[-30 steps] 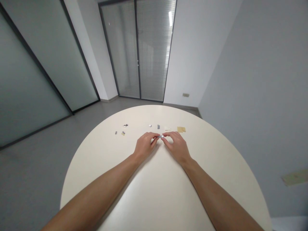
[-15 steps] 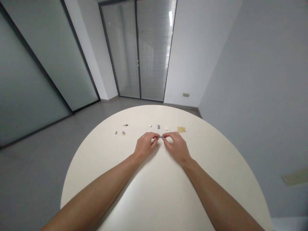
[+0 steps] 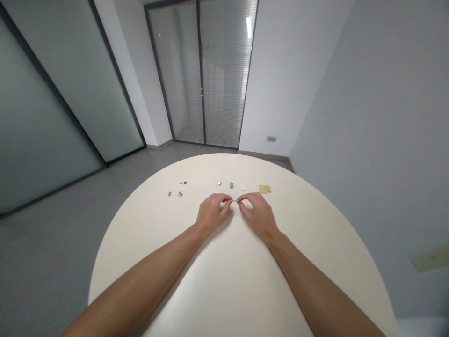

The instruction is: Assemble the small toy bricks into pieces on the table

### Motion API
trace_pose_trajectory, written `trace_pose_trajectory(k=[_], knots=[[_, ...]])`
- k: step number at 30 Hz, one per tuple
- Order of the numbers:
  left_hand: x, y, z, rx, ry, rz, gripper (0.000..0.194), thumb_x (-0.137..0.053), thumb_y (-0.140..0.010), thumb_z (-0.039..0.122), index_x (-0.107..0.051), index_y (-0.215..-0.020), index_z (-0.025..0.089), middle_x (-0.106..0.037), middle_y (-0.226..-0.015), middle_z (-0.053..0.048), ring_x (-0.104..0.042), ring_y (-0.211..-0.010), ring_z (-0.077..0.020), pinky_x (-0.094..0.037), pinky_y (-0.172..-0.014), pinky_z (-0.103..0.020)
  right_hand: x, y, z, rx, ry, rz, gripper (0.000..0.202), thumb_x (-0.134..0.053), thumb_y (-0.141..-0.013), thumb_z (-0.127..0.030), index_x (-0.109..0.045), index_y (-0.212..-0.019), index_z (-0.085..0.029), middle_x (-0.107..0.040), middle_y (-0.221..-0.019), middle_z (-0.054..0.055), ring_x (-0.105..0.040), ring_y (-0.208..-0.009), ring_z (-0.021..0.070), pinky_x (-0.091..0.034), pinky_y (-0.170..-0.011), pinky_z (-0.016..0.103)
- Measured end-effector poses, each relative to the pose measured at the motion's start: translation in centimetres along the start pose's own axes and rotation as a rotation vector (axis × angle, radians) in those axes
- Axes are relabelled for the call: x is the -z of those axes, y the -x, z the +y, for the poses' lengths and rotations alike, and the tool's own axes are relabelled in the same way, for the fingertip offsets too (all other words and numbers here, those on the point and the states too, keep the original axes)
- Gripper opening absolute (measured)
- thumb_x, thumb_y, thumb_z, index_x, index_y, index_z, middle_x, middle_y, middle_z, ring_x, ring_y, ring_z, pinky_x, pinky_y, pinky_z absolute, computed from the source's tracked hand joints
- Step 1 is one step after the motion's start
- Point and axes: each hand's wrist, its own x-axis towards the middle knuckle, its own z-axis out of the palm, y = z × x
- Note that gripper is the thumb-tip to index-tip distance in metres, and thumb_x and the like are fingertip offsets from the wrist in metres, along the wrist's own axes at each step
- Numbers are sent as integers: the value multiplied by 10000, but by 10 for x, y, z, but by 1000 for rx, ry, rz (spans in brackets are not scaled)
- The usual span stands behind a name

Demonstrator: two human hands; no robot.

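Between my two hands is a small, thin grey piece (image 3: 235,201), too small to make out in detail. My left hand (image 3: 213,209) pinches its left end with thumb and fingertips. On the right end, the thumb and index finger of my right hand (image 3: 258,214) are closed in the same way. Just beyond the fingertips a small blue-grey piece (image 3: 231,185) lies on the white table (image 3: 224,276). A cluster of tiny metallic bits (image 3: 219,184) is left of it, and a whitish paper or packet (image 3: 245,188) is to its right.
Yellow paper pieces (image 3: 264,189) lie beyond my right hand. Farther left are small dark parts (image 3: 184,183), a small grey part (image 3: 170,194) and a grey and yellow item (image 3: 180,194). The round table's far edge faces a glass door (image 3: 224,84).
The grey piece between my fingertips looks thinner and lighter, as if slightly turned. My hands have hardly moved.
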Motion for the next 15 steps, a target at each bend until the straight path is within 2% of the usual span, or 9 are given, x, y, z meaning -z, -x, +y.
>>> trace_pose_trajectory(k=[15], knots=[[-1, -1, -2, -13, 7, -7, 110, -587, -936, 246, -686, -981, 239, -727, -952, -5, -646, -932, -174, -489, -853, -307, -2, 1, 4, 16, 7, -8, 118, -602, -918, -278, -660, -1018, -252, -724, -1014, 49, -635, -1010, 246, -511, -903, 423]])
